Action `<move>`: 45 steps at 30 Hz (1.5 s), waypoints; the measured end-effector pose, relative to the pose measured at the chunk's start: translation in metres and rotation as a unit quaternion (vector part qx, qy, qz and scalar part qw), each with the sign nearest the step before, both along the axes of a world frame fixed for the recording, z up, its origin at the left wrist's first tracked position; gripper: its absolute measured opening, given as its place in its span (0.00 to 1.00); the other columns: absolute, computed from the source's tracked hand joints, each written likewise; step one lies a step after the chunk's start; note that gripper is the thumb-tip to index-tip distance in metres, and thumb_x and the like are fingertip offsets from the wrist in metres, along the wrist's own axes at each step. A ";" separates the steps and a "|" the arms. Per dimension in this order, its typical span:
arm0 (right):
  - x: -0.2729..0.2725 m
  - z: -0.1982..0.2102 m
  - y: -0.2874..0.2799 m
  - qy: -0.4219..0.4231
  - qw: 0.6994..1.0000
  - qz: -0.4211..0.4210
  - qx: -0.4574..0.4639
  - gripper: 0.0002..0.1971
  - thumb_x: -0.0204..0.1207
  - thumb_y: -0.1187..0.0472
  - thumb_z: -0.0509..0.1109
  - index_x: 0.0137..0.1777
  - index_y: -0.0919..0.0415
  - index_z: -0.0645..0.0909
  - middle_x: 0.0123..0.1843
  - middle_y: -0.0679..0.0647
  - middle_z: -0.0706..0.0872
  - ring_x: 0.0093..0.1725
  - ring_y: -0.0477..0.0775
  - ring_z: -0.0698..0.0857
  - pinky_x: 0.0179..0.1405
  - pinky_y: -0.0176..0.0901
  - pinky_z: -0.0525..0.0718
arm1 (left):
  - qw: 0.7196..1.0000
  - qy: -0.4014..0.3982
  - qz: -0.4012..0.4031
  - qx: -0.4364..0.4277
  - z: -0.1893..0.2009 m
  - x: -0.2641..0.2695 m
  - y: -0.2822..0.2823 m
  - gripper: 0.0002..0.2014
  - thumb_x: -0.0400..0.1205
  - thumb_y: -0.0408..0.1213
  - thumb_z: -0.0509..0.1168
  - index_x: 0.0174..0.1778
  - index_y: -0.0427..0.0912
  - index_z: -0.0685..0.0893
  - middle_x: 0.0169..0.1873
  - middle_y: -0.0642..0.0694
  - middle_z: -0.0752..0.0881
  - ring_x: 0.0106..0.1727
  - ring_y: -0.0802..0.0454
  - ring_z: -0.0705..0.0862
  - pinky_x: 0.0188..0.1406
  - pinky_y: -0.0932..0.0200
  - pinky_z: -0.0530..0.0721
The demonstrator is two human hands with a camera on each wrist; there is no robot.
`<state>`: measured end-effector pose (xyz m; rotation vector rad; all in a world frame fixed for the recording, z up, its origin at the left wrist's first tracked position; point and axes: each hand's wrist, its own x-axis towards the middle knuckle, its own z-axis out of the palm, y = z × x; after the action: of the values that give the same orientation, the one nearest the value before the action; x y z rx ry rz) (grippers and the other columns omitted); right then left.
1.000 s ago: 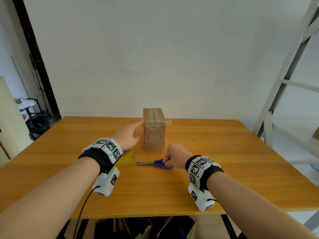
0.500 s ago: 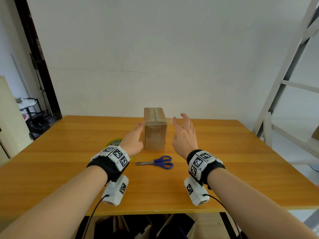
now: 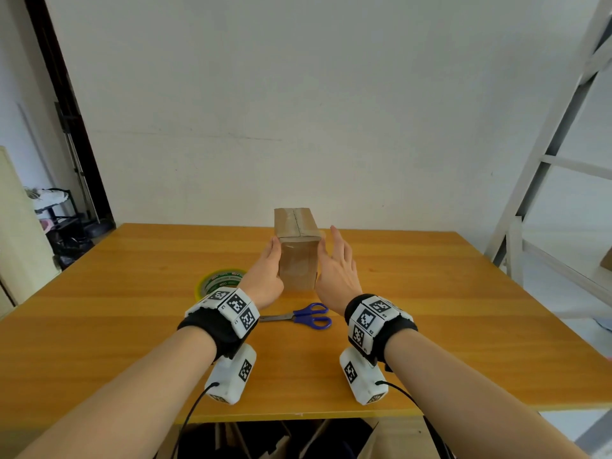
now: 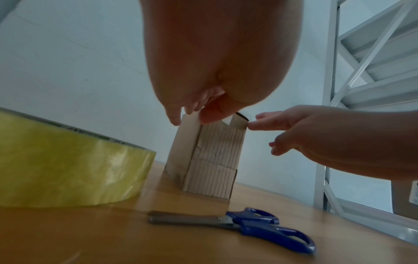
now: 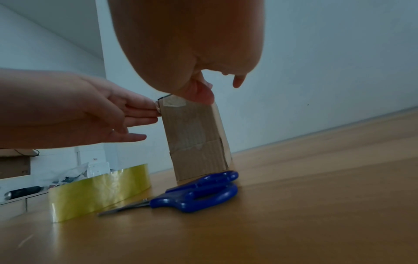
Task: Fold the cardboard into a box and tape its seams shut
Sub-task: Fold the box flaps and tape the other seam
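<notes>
box (image 3: 297,256) upright, between left hand (image 3: 265,276), right hand (image 3: 336,273)

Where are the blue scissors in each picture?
Head: scissors lie low in the middle, between the wrists.
Left wrist: scissors at bottom right.
Right wrist: scissors at bottom centre.
Shared landmark: the cardboard box stands just behind them in every view.

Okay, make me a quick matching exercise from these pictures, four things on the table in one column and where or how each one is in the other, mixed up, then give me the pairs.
1. cardboard box
2. scissors
3. tape roll
4. left hand

A. lies flat in front of the box
B. stands upright between both hands
C. fingers against the box's left side
D. lies flat, left of the box

Pairs: 1-B, 2-A, 3-D, 4-C
</notes>
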<state>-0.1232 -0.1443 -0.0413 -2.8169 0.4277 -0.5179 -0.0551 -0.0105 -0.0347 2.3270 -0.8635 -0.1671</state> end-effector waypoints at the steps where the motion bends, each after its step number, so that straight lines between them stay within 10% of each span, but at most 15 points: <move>1: 0.000 0.000 0.000 0.010 1.000 0.002 0.008 0.35 0.74 0.73 0.57 0.82 0.65 0.53 0.84 0.61 0.39 0.83 0.66 0.44 0.79 0.60 0.56 | 1.000 0.005 0.000 0.005 0.000 0.000 0.000 0.37 0.81 0.21 0.51 0.83 0.42 0.40 0.84 0.47 0.41 0.83 0.48 0.55 0.68 0.68 0.63; 6: -0.005 0.007 -0.008 0.013 0.993 -0.004 0.120 0.36 0.73 0.77 0.55 0.83 0.62 0.54 0.85 0.59 0.42 0.84 0.62 0.45 0.81 0.54 0.55 | 0.998 0.064 0.016 0.022 0.004 0.001 0.003 0.36 0.81 0.21 0.51 0.83 0.40 0.41 0.83 0.42 0.44 0.82 0.42 0.57 0.78 0.54 0.62; 10: -0.006 0.025 -0.018 -0.040 0.972 0.008 0.232 0.37 0.75 0.79 0.52 0.84 0.60 0.48 0.86 0.55 0.49 0.82 0.55 0.59 0.69 0.30 0.62 | 0.994 0.074 0.026 -0.073 0.012 0.000 0.004 0.39 0.80 0.19 0.50 0.83 0.47 0.39 0.84 0.46 0.46 0.81 0.42 0.61 0.76 0.48 0.69; 13: -0.001 0.034 -0.018 -0.049 0.949 0.029 0.309 0.37 0.76 0.79 0.51 0.84 0.57 0.49 0.83 0.57 0.60 0.73 0.57 0.75 0.65 0.42 0.78 | 0.990 0.075 0.007 -0.121 0.017 -0.002 -0.001 0.42 0.78 0.16 0.50 0.83 0.50 0.40 0.84 0.50 0.44 0.83 0.47 0.53 0.81 0.50 0.61; 16: 0.009 0.033 -0.017 -0.062 0.929 0.081 0.356 0.37 0.73 0.83 0.49 0.82 0.62 0.56 0.82 0.56 0.65 0.80 0.53 0.65 0.74 0.39 0.66 | 0.990 0.083 -0.015 -0.116 0.017 0.000 -0.005 0.42 0.77 0.16 0.49 0.83 0.48 0.41 0.84 0.50 0.44 0.84 0.54 0.47 0.82 0.56 0.50; 21: 0.012 0.030 -0.019 -0.089 0.897 0.142 0.410 0.33 0.73 0.84 0.49 0.76 0.62 0.70 0.67 0.45 0.77 0.71 0.40 0.71 0.66 0.27 0.70 | 0.983 0.118 -0.003 -0.139 0.013 0.012 -0.008 0.42 0.77 0.16 0.50 0.83 0.49 0.44 0.83 0.49 0.49 0.84 0.52 0.51 0.83 0.51 0.54; 24: 0.018 0.028 -0.023 -0.080 0.890 0.133 0.429 0.33 0.74 0.83 0.48 0.76 0.62 0.71 0.72 0.50 0.78 0.72 0.43 0.74 0.71 0.36 0.72 | 0.976 0.142 -0.015 -0.167 0.001 0.034 -0.011 0.43 0.73 0.21 0.53 0.83 0.54 0.49 0.83 0.49 0.55 0.83 0.52 0.56 0.82 0.44 0.60; 35: 0.033 0.024 -0.026 0.054 0.931 0.067 0.355 0.25 0.78 0.76 0.49 0.72 0.65 0.74 0.57 0.60 0.85 0.40 0.49 0.78 0.35 0.35 0.74 | 0.984 0.178 -0.012 -0.013 -0.011 0.066 -0.014 0.38 0.76 0.31 0.53 0.82 0.52 0.48 0.81 0.46 0.62 0.78 0.46 0.67 0.75 0.46 0.71; 40: 0.028 0.038 -0.056 0.057 0.968 0.065 0.235 0.24 0.85 0.69 0.50 0.81 0.63 0.60 0.81 0.59 0.67 0.78 0.56 0.69 0.72 0.41 0.68 | 0.995 0.091 -0.002 0.043 0.031 0.062 0.016 0.28 0.88 0.36 0.46 0.83 0.43 0.43 0.83 0.44 0.48 0.84 0.48 0.52 0.80 0.56 0.54; 45: 0.038 0.037 -0.067 0.001 0.972 0.139 0.191 0.23 0.87 0.52 0.53 0.80 0.52 0.64 0.83 0.50 0.64 0.81 0.49 0.63 0.77 0.40 0.58 | 0.993 -0.028 -0.082 0.082 0.035 0.073 0.018 0.25 0.87 0.51 0.40 0.82 0.59 0.45 0.83 0.51 0.42 0.84 0.52 0.47 0.81 0.55 0.47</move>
<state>-0.0852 -0.2111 -0.0043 -2.4480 0.1119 -0.3303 0.0175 0.0077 0.0004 2.4205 -1.1063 -0.2514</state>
